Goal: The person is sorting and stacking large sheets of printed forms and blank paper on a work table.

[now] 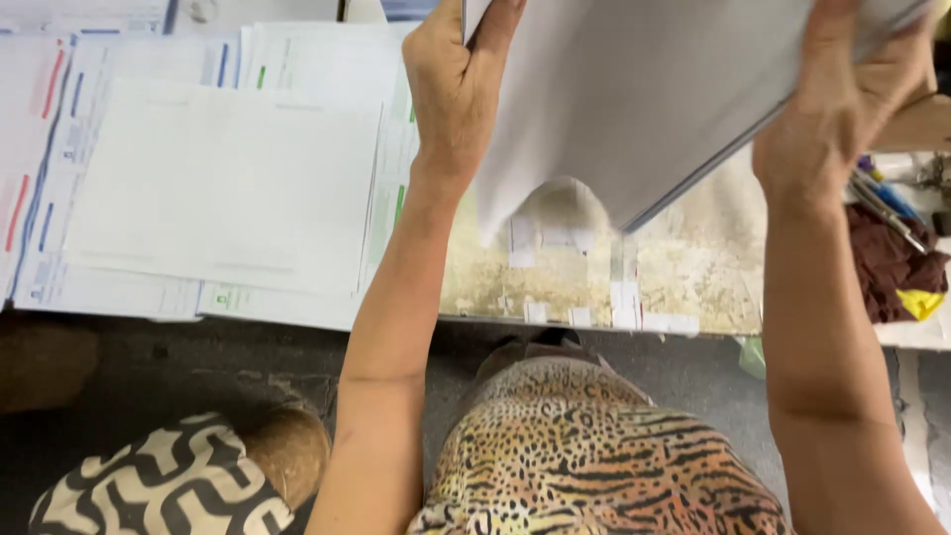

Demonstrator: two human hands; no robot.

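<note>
Fingers [490, 25] of the left hand [454, 89] pinch the left edge of a paper stack [634, 99]; the right hand [842, 99] clamps its right edge, held tilted above the tabletop [693, 258]. Forms [218, 168] lie spread on the left. A dark red cloth [887, 263] and pens [882, 198] sit at the right edge.

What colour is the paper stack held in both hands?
White paper stack, seen in the head view.
</note>
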